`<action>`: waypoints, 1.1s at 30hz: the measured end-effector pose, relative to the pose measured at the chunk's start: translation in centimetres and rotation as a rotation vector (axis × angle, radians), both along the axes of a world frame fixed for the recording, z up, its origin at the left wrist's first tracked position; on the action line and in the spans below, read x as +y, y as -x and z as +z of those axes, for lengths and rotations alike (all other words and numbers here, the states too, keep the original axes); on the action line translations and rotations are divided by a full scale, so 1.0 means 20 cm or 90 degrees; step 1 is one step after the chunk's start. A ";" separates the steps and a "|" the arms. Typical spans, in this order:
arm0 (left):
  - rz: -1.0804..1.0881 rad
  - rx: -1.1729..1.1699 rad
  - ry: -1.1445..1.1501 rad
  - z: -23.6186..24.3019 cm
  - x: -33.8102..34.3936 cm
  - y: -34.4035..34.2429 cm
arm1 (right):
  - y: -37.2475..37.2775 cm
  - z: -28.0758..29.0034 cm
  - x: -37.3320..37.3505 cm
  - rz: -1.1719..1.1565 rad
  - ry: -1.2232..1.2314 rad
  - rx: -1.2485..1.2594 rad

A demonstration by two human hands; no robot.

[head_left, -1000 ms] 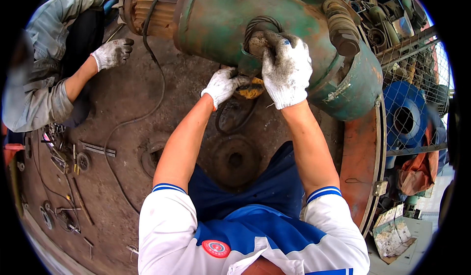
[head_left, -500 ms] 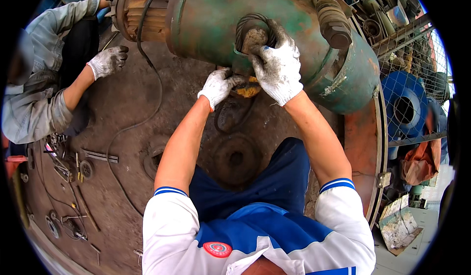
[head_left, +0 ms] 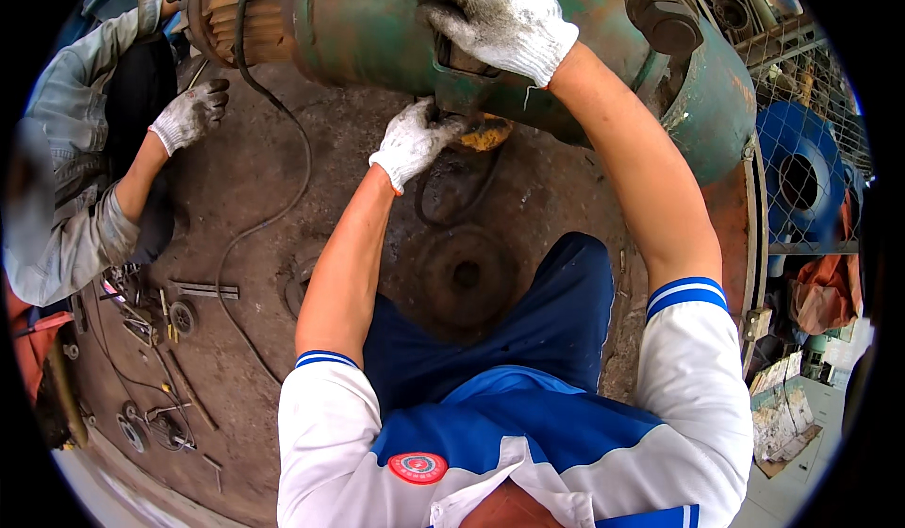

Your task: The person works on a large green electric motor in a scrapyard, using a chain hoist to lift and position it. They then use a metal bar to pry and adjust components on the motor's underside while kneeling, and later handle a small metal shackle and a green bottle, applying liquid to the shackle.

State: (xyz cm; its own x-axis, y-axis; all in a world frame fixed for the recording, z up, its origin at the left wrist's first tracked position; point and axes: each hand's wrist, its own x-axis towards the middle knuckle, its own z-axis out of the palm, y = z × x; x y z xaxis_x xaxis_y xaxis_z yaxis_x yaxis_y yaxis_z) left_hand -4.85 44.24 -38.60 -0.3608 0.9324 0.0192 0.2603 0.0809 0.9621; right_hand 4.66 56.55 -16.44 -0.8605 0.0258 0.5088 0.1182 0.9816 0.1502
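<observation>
A rust-streaked green metal housing with a ribbed motor end lies across the top of the view. My right hand, in a soiled white glove, is raised over a recessed opening on it, fingers curled; whatever they hold is hidden, as is most of the opening. Lower and left of it, my left hand, also gloved, has its fingers bent at the housing's underside, beside a yellow part; what they grip is unclear. A large bolt with stacked washers stands out at the housing's right.
A co-worker crouches at left, one gloved hand raised. A cable runs over the stained floor, where tools and small wheels lie. At right are a mesh fence, a blue ring-shaped part and orange cloth.
My right hand has risen from the opening, where a coiled wire rope showed before, and now covers its upper part. My left hand remains below the housing. The whole view has shifted slightly.
</observation>
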 end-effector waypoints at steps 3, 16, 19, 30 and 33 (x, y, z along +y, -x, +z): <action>-0.014 -0.078 0.029 0.08 -0.02 -0.02 | 0.02 -0.01 -0.02 0.005 0.009 -0.009; 0.301 0.051 -0.020 -0.17 0.09 -0.29 | -0.03 -0.09 -0.05 0.048 0.009 0.067; 0.323 0.031 -0.031 -0.14 0.10 -0.29 | -0.10 0.02 -0.05 0.069 0.098 0.157; 0.335 -0.014 -0.151 -0.31 0.31 -0.42 | -0.25 -0.19 0.14 -0.164 0.127 0.212; 0.312 -0.210 -0.266 -0.56 0.35 -0.37 | -0.34 -0.32 0.11 -0.110 0.169 0.340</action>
State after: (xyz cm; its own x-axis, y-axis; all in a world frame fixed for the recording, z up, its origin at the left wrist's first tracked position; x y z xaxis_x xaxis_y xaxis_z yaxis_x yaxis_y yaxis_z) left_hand 2.54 51.20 -49.75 -0.7840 0.6007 0.1569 -0.0209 -0.2782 0.9603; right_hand 11.40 58.83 -22.79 -0.4614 0.3262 0.8251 0.2696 0.9375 -0.2199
